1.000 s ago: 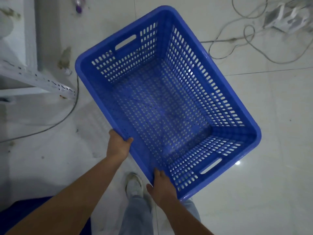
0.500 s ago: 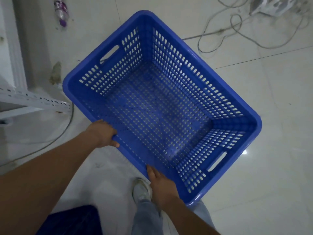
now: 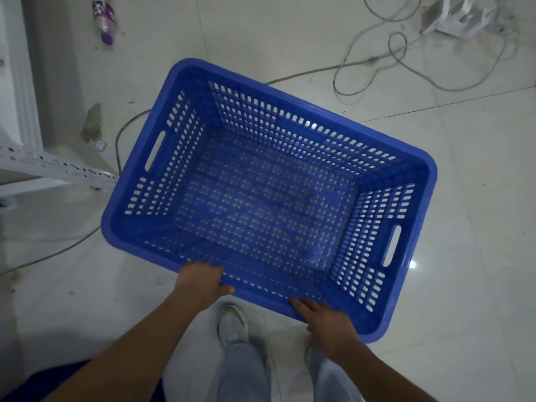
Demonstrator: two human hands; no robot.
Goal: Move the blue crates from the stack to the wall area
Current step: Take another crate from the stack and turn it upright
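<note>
You're showing bare forearms, no sleeves, and you're wearing light blue jeans (image 3: pixel 246 369) and a pale grey sneaker (image 3: pixel 232 322).

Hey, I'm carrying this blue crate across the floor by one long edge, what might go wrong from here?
1. Both hands, left hand and right hand, grip the same near rim of the blue crate, not its handle slots, so it may tip away or slip.
2. Loose cables lie on the floor ahead; a foot might snag.
3. The bottle lying near the wall could roll underfoot.
</note>
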